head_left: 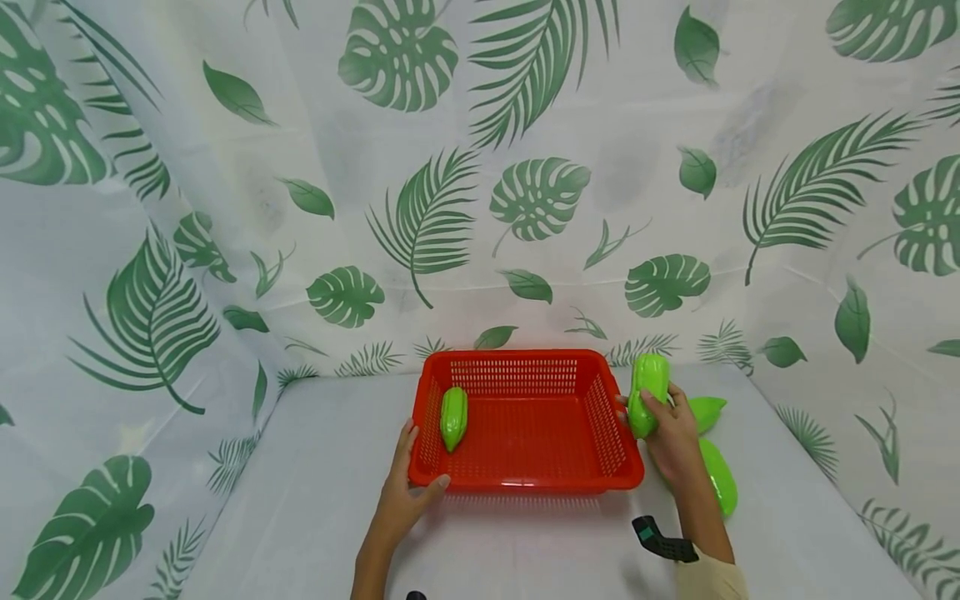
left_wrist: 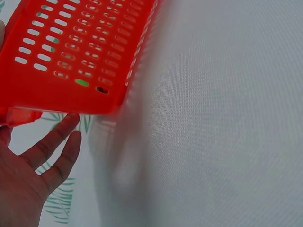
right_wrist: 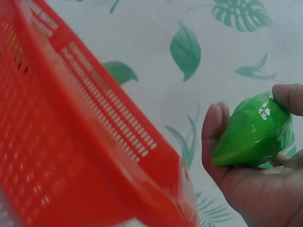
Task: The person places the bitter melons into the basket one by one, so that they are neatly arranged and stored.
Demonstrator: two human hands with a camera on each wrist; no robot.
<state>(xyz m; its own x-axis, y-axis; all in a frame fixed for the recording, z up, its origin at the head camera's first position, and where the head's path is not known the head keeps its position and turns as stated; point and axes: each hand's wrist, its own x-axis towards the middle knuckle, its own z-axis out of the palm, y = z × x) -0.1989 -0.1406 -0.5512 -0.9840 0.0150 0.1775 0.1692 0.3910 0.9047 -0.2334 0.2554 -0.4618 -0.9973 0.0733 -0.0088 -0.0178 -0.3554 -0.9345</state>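
Note:
A red plastic basket (head_left: 525,483) with slotted walls stands on the white-covered table. My left hand (head_left: 401,492) rests at its near left corner, thumb by the front rim and fingers along the left side; in the left wrist view, two fingers (left_wrist: 57,163) reach out nearly straight below the rim. Just outside the right rim, my right hand (head_left: 675,437) grips a glossy green, ridged fruit-shaped piece (head_left: 651,379), its pointed end towards the fingers in the right wrist view. Inside the basket, at the left, lies a similar pointed green piece (head_left: 453,417).
To the right of the basket, partly behind the right forearm, lie a green piece with a pointed tip (head_left: 707,412) and a rounder green one (head_left: 720,477). A leaf-patterned white cloth (head_left: 465,325) hangs behind and at both sides.

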